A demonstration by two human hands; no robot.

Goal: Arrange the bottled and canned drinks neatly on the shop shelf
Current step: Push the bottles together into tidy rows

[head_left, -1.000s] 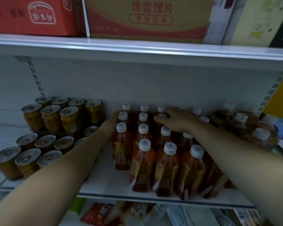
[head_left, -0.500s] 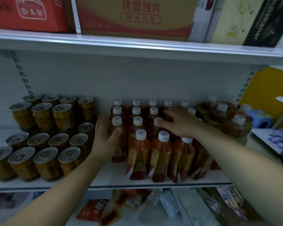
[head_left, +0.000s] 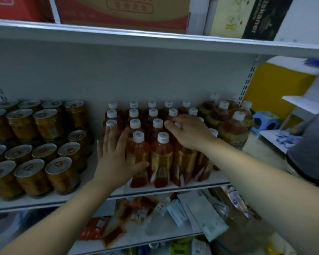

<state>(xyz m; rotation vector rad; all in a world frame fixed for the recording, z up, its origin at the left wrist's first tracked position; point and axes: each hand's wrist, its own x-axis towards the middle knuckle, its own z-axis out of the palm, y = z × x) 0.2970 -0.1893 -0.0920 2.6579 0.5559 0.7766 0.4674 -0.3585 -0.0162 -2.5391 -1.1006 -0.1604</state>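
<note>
Several small tea bottles (head_left: 160, 155) with white caps and orange labels stand in rows on the white shelf (head_left: 191, 184). My left hand (head_left: 116, 157) presses flat against the left side of the block, fingers straight, thumb across the front-left bottle (head_left: 137, 159). My right hand (head_left: 190, 131) lies over the caps of the right-hand rows, fingers bent over a cap. Gold cans (head_left: 44, 137) are stacked in two tiers to the left. Larger tea bottles (head_left: 232, 129) stand at the shelf's right end.
Cardboard cartons (head_left: 122, 13) sit on the upper shelf. The lower shelf (head_left: 155, 234) holds loose packets and a lying clear bottle. A person in a grey sleeve (head_left: 313, 150) is at the right edge, with a blue stool (head_left: 265, 122) behind.
My left hand has drawn back from deep beside the bottles to the front-left of the block. My right hand stays on the caps. The view has shifted right and pulled back.
</note>
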